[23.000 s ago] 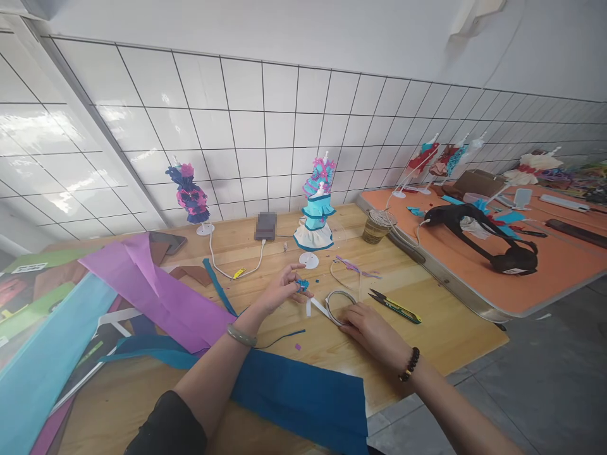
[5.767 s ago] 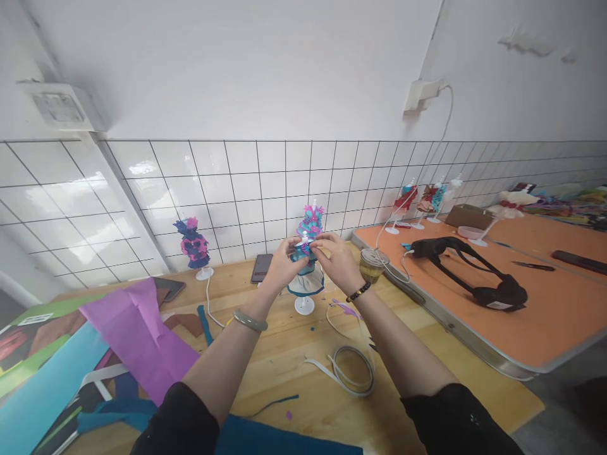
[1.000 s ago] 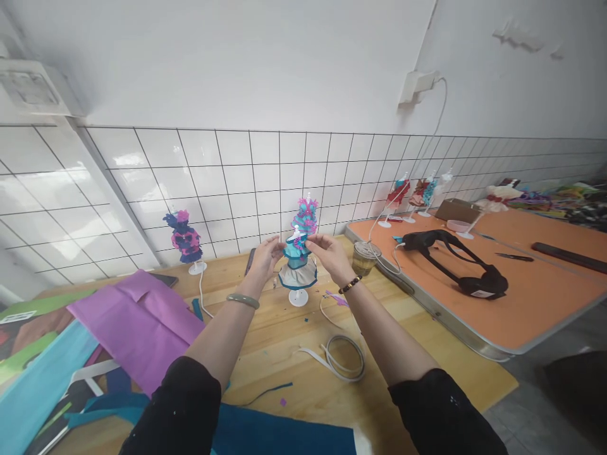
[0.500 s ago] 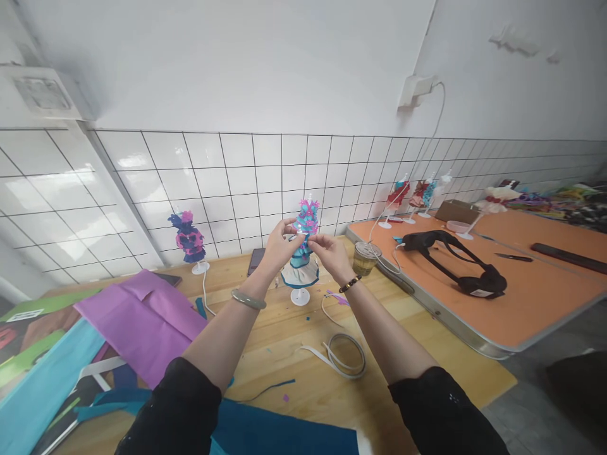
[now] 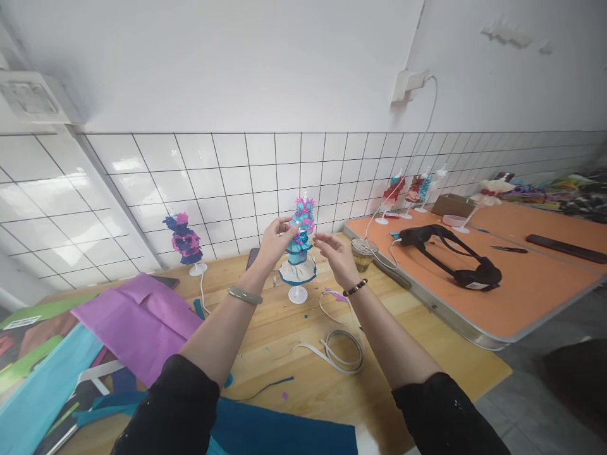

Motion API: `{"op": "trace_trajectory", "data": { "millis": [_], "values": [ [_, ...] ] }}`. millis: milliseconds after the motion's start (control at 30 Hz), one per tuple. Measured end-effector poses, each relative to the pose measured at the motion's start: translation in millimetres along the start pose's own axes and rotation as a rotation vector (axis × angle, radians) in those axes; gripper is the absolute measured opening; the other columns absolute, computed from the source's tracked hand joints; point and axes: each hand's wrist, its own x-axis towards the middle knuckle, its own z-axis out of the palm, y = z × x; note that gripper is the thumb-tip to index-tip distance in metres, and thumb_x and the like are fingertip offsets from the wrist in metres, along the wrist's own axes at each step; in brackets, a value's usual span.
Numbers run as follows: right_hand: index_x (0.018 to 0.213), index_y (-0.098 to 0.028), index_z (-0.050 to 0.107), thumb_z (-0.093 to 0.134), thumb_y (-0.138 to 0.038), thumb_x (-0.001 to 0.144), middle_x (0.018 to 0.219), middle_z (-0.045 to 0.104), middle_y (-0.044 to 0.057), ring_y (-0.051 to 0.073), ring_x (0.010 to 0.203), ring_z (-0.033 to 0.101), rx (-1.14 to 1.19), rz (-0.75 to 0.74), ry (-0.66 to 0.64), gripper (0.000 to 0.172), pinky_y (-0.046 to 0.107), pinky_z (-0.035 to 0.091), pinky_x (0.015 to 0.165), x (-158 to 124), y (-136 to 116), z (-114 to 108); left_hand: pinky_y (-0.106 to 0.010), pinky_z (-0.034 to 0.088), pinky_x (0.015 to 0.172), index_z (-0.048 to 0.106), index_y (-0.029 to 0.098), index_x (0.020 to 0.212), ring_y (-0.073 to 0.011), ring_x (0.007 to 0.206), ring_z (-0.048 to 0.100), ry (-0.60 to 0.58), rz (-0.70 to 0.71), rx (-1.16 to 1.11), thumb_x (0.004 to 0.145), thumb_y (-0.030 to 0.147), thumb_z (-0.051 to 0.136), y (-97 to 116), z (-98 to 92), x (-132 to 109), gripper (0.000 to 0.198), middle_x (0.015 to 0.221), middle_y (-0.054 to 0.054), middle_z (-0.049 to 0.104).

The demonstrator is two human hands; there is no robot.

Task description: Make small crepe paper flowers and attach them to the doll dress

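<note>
A miniature dress (image 5: pixel 297 253) in turquoise, pink and white layers sits on a small mannequin with a round white base (image 5: pixel 298 294), upright on the wooden table. My left hand (image 5: pixel 275 243) is at its left side, thumb and fingers gripping the ruffles around the waist; part of this contact is hidden. Just right of the dress, my right hand (image 5: pixel 337 254) hovers with fingers apart and nothing visible in them. A dark blue flower-like trim (image 5: pixel 301 238) shows at the front of the waist, between the two hands.
Purple cloth (image 5: pixel 142 316) and teal fabric (image 5: pixel 284 430) lie in front and left. Another dressed mannequin (image 5: pixel 184 243) stands at left. A coiled white strip (image 5: pixel 344 351) and lidded cup (image 5: pixel 363 256) are nearby. The orange table (image 5: pixel 441 316) holds a black headset (image 5: pixel 455 253) and several mannequins.
My right hand has let go of the dress's waist and drawn back slightly to the right, its fingers spreading. My left hand stays at the dress. The view has shifted a little.
</note>
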Motion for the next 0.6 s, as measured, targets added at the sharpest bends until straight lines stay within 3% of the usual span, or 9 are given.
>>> {"op": "trace_trajectory", "data": {
  "millis": [300, 467, 600],
  "values": [
    [0.093, -0.018, 0.063, 0.062, -0.037, 0.068, 0.1, 0.064, 0.009, 0.02, 0.093, 0.057, -0.026, 0.085, 0.048, 0.031, 0.033, 0.044, 0.079, -42.1, 18.0, -26.3, -0.025, 0.041, 0.062, 0.066, 0.015, 0.074, -0.0158, 0.069, 0.055, -0.015, -0.031, 0.065, 0.063, 0.044, 0.064, 4.2, 4.1, 12.5, 0.031, 0.073, -0.005, 0.064],
    [0.09, -0.016, 0.063, 0.066, -0.041, 0.063, 0.1, 0.064, 0.01, 0.022, 0.093, 0.058, -0.048, 0.154, 0.114, 0.036, 0.036, 0.046, 0.081, -76.4, 24.1, -51.2, -0.023, 0.039, 0.055, 0.066, 0.014, 0.076, -0.011, 0.055, 0.049, -0.035, -0.056, 0.109, 0.066, 0.049, 0.059, 13.8, -14.7, 14.4, 0.037, 0.061, -0.001, 0.059],
    [0.09, -0.016, 0.063, 0.065, -0.042, 0.065, 0.097, 0.065, 0.011, 0.023, 0.089, 0.06, -0.178, 0.177, 0.164, 0.037, 0.039, 0.046, 0.083, -106.5, 34.1, -71.3, -0.023, 0.039, 0.056, 0.067, 0.014, 0.08, -0.0105, 0.056, 0.049, -0.025, -0.044, 0.1, 0.064, 0.049, 0.06, 23.9, -38.9, 7.6, 0.039, 0.063, -0.002, 0.06]
  ]
}}
